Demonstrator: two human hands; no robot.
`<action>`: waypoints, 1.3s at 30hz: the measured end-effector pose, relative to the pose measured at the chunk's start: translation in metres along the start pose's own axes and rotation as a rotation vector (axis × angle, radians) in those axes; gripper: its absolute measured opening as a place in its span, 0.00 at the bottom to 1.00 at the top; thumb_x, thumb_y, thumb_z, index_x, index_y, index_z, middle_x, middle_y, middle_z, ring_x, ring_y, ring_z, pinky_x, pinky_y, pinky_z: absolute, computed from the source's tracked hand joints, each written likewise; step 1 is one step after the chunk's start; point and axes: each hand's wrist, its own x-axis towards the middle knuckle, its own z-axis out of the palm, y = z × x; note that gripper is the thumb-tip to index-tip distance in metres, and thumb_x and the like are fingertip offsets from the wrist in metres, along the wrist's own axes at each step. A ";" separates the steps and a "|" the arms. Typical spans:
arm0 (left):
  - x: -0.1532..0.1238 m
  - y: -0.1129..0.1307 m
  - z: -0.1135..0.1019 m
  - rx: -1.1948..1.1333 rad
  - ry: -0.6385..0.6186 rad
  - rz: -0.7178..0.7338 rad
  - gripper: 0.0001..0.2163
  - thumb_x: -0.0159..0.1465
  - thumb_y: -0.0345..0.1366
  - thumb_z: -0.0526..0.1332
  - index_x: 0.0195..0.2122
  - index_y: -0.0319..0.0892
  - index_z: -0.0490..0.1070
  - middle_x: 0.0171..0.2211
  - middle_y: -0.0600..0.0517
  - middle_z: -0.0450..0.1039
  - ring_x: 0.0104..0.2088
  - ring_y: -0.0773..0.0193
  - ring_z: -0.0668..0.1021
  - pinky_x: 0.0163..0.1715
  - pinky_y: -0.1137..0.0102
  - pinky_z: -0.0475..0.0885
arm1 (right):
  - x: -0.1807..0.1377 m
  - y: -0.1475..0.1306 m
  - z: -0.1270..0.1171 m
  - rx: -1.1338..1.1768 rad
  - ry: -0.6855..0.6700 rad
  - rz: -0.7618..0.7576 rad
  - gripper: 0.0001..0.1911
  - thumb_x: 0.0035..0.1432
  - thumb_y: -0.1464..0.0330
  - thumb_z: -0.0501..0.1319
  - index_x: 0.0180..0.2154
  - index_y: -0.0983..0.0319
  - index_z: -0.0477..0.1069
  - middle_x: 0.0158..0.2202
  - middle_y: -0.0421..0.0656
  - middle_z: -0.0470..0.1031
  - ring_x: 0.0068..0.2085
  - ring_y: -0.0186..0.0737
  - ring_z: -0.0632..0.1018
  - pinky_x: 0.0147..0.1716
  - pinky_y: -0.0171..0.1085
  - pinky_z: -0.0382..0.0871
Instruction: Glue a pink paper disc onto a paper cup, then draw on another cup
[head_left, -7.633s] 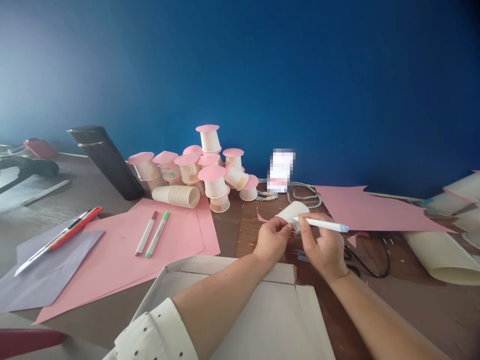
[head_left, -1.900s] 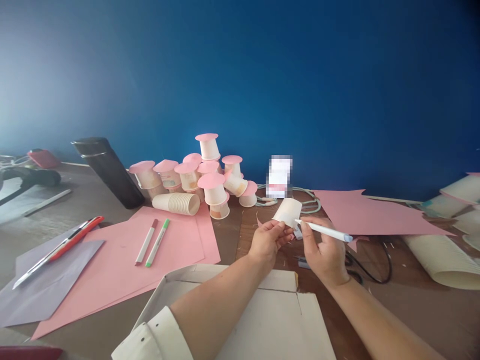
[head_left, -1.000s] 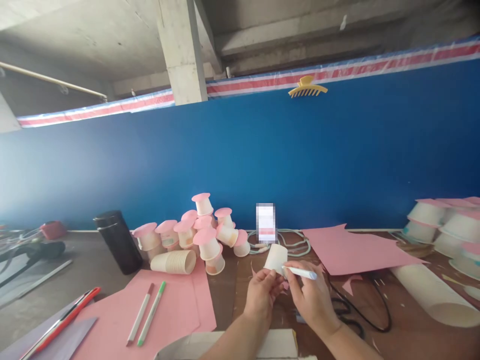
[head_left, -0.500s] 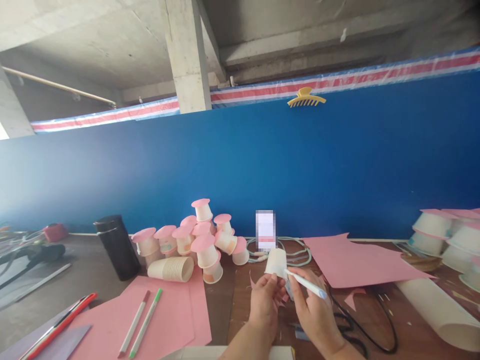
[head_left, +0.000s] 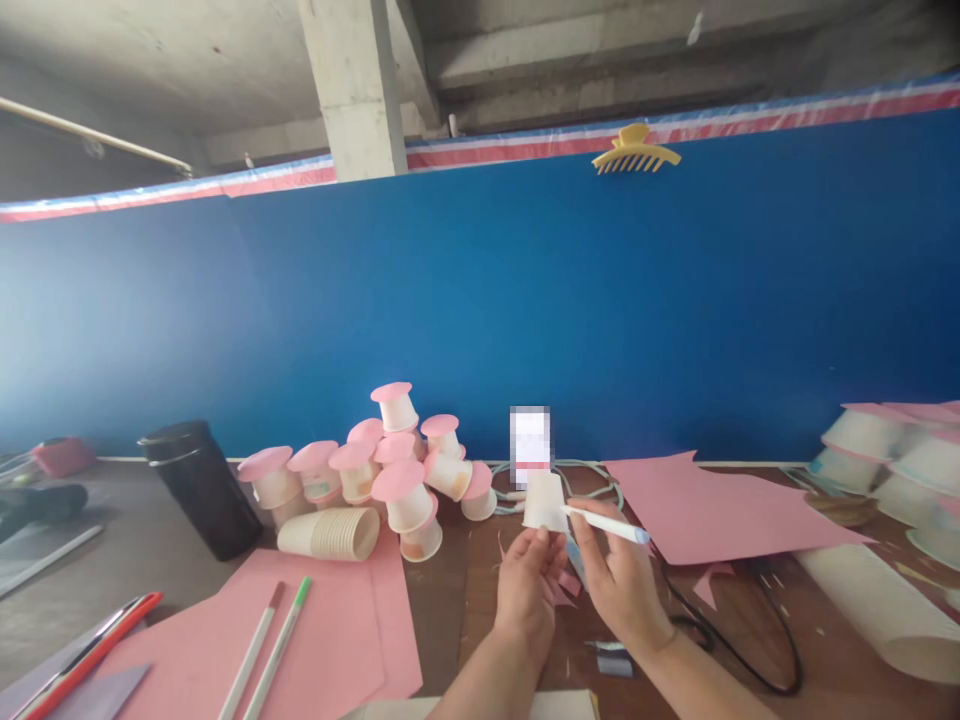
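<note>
My left hand [head_left: 529,580] grips a white paper cup [head_left: 544,502] near its rim, with the cup's narrower base upward. Between the fingers of my right hand [head_left: 619,570] is a white marker pen [head_left: 607,522] with a blue end pointing away to the right. The pen's tip is close to the cup's right side; I cannot tell whether it touches. Under my hands lie scraps of pink paper [head_left: 564,590]. Just behind the cup stands a white object [head_left: 530,440], blurred out in blocks.
Several paper cups with pink discs [head_left: 401,482] are piled left of my hands, beside a nested cup stack [head_left: 326,533]. Pink sheets [head_left: 315,630] carry two markers. A black flask [head_left: 202,490] stands left. At right are another pink sheet [head_left: 735,510], a black cable [head_left: 750,672] and more cups [head_left: 870,440].
The view has shifted a little, so the things on the left sit farther left. Both hands keep hold of the cup and the marker, and the cup is slightly more upright.
</note>
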 end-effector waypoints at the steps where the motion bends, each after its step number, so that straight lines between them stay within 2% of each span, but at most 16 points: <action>1: 0.001 0.001 0.000 -0.005 0.006 -0.003 0.09 0.53 0.31 0.70 0.32 0.36 0.72 0.32 0.47 0.77 0.33 0.68 0.79 0.36 0.75 0.73 | 0.000 0.000 0.002 0.007 0.004 0.015 0.10 0.64 0.63 0.54 0.44 0.60 0.69 0.41 0.48 0.75 0.43 0.45 0.76 0.43 0.45 0.71; 7: -0.001 0.003 0.000 -0.015 0.051 -0.059 0.07 0.54 0.30 0.68 0.31 0.36 0.71 0.31 0.47 0.77 0.34 0.67 0.80 0.36 0.75 0.74 | -0.013 0.010 0.006 0.039 0.049 0.179 0.12 0.64 0.61 0.53 0.43 0.61 0.69 0.38 0.49 0.76 0.41 0.46 0.77 0.41 0.46 0.73; 13: -0.005 0.005 0.001 0.019 0.000 -0.053 0.07 0.55 0.31 0.68 0.32 0.35 0.73 0.33 0.46 0.77 0.35 0.67 0.79 0.37 0.76 0.74 | -0.019 0.013 0.002 0.028 0.056 0.112 0.12 0.64 0.62 0.53 0.44 0.61 0.68 0.40 0.49 0.75 0.42 0.46 0.77 0.42 0.46 0.73; 18: -0.003 0.004 -0.001 0.039 -0.029 -0.056 0.09 0.54 0.33 0.69 0.32 0.35 0.73 0.31 0.46 0.77 0.34 0.66 0.79 0.37 0.75 0.74 | -0.020 0.009 0.005 0.003 -0.007 0.018 0.10 0.63 0.64 0.54 0.44 0.60 0.69 0.41 0.48 0.75 0.44 0.45 0.76 0.44 0.45 0.72; 25: 0.001 0.002 -0.002 0.061 -0.061 -0.044 0.08 0.55 0.32 0.68 0.31 0.35 0.72 0.30 0.46 0.77 0.33 0.67 0.79 0.37 0.75 0.73 | -0.023 0.014 0.011 -0.016 0.018 0.010 0.11 0.64 0.64 0.54 0.45 0.61 0.69 0.42 0.49 0.74 0.44 0.45 0.76 0.46 0.47 0.71; 39: -0.002 0.005 -0.002 0.050 -0.044 -0.037 0.07 0.55 0.31 0.68 0.31 0.35 0.71 0.29 0.46 0.76 0.31 0.68 0.79 0.34 0.76 0.73 | -0.025 0.013 0.014 -0.011 0.065 -0.018 0.12 0.64 0.64 0.52 0.45 0.62 0.68 0.42 0.49 0.74 0.45 0.45 0.75 0.46 0.48 0.70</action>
